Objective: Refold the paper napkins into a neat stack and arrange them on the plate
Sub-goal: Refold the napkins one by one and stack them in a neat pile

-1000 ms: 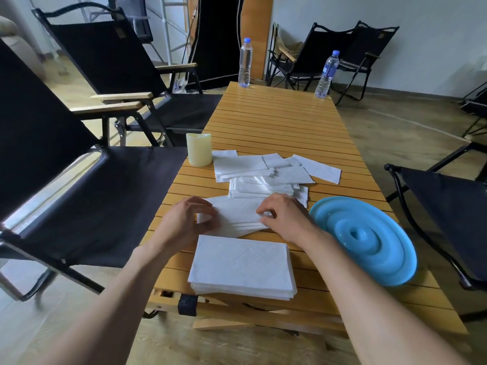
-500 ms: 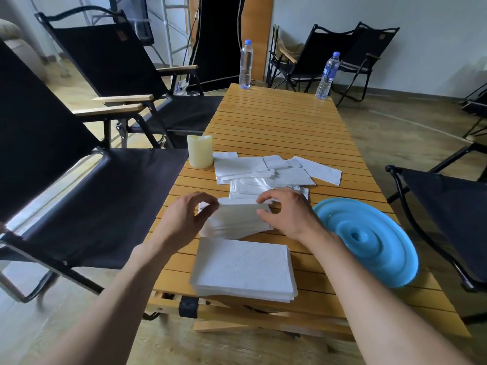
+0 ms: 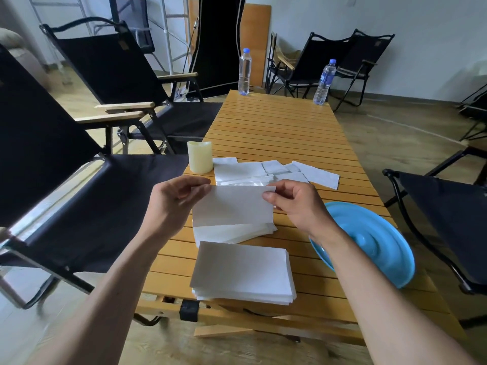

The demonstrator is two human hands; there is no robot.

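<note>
Lifted since earlier: napkin (image 3: 233,205) | left hand (image 3: 172,200) pinches its left corner | right hand (image 3: 296,204) pinches its right | neat stack (image 3: 242,272) below.

The counter (image 3: 276,133) was made of honey-coloured wooden slats, smooth with a faint varnish sheen. The napkin (image 3: 234,204) held up over it was thin, matt white paper. The stack (image 3: 242,272) at the near edge was the same dull paper, its layered edges slightly ragged. Among the loose napkins (image 3: 316,175) lay a glossy clear plastic film (image 3: 242,182). The plate (image 3: 382,248) was smooth, shiny blue plastic. The candle (image 3: 199,156) looked waxy and matt cream. The bottles (image 3: 244,72) were clear plastic. The chairs (image 3: 105,64) had matt black cloth, dark metal frames and bare wooden armrests (image 3: 123,106).
</note>
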